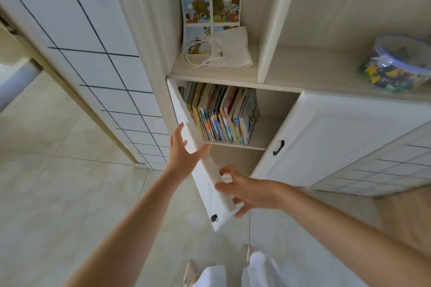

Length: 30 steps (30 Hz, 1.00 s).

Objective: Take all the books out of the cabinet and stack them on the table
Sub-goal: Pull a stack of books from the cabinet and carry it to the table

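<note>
Gripping the open cabinet door [205,170], right hand [247,190]; left hand [184,149] flat against it; books [224,114] unreadable.

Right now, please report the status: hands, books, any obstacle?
Left hand open, touching white cabinet door; right hand gripping its edge. Colourful upright books all on the cabinet shelf. Door swung open, nothing blocking books.

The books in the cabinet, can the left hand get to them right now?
Probably yes. The left door is swung open, the books stand uncovered on their shelf, and the left hand rests on that door's edge beside them.
</note>
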Motion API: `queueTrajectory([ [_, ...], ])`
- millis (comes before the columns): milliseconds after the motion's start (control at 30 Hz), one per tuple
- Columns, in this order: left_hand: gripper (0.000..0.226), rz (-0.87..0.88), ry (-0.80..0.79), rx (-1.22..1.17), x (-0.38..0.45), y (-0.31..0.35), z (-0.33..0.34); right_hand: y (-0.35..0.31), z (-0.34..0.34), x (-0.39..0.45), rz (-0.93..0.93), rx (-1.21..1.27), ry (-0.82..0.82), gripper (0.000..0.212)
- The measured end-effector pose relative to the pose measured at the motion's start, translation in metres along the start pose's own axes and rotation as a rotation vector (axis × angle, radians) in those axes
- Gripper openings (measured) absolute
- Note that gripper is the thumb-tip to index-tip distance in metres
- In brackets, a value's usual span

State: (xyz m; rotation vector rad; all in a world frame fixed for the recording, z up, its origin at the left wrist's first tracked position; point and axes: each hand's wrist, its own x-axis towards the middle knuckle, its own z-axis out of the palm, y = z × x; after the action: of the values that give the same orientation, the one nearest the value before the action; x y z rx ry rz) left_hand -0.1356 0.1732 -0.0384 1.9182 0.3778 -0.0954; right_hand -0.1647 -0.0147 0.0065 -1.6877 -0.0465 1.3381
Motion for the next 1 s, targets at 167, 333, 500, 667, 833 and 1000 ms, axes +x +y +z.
queueTrajectory([
  [167,0.089,-0.109,-0.282,-0.086,0.002,-0.018,-0.069,-0.011,0.071,0.034,-0.059,0.186,0.046,0.069],
  [333,0.082,-0.213,-0.425,-0.114,0.004,-0.007,-0.13,-0.039,0.136,0.07,-0.102,0.246,0.112,0.071],
  [500,0.077,-0.234,-0.42,-0.001,0.008,-0.002,-0.164,-0.068,0.169,0.099,-0.102,0.305,0.128,0.062],
  [667,0.06,-0.174,-0.354,0.268,0.012,0.003,-0.18,-0.081,0.178,0.112,-0.108,0.251,0.103,0.062],
  [833,0.035,-0.102,-0.228,0.589,0.029,0.012,-0.181,-0.074,0.142,0.101,-0.051,0.164,0.108,0.048],
  [1000,0.052,-0.056,-0.147,0.734,0.047,0.024,-0.179,-0.051,0.068,0.082,0.043,0.121,0.268,0.024],
])
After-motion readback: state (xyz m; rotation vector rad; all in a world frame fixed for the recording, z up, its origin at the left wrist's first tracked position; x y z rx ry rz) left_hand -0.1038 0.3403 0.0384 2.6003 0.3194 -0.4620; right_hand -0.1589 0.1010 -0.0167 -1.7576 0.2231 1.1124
